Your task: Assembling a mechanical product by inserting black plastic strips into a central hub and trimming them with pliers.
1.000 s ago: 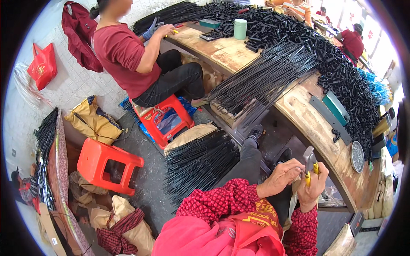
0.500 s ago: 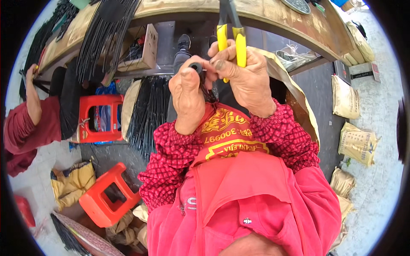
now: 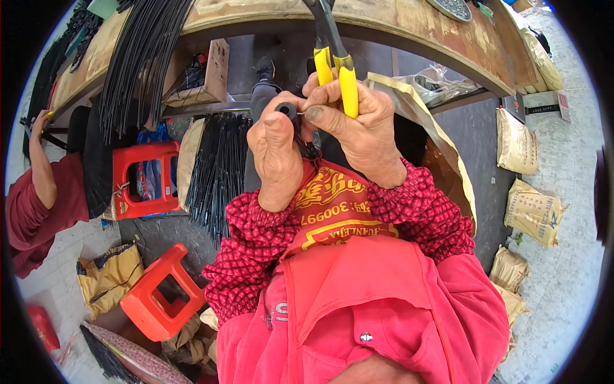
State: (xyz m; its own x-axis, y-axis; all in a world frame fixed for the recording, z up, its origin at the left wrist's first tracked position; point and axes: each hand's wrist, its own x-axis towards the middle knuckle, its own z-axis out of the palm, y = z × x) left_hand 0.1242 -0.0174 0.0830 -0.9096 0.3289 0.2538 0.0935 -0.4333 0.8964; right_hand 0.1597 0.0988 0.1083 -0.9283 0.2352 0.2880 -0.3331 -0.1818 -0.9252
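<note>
My left hand [image 3: 276, 150] is closed around a small black rubber tube [image 3: 286, 110], whose round open end faces up between thumb and fingers. Pliers with yellow grips [image 3: 348, 89] rest in my right hand [image 3: 364, 128], their dark jaws pointing away toward the bench. With its thumb and forefinger, that same hand pinches a thin, pale piece like a wire end [image 3: 302, 113] beside the tube's opening. Both hands nearly meet above my red apron [image 3: 339, 198]. What lies inside the left fist is mostly hidden.
Ahead runs a wooden bench [image 3: 256, 14] with a bundle of long black strands [image 3: 144, 57] hanging over its edge. More black strands [image 3: 220, 166] lie left of my legs. Red stools [image 3: 163, 294] stand at left, near a co-worker's arm [image 3: 41, 160]. Paper sacks [image 3: 534, 211] line the right.
Both hands and the pliers have shifted slightly left in view. My right thumb and forefinger have come closer to the tube's end. The co-worker's arm at left has moved a little lower.
</note>
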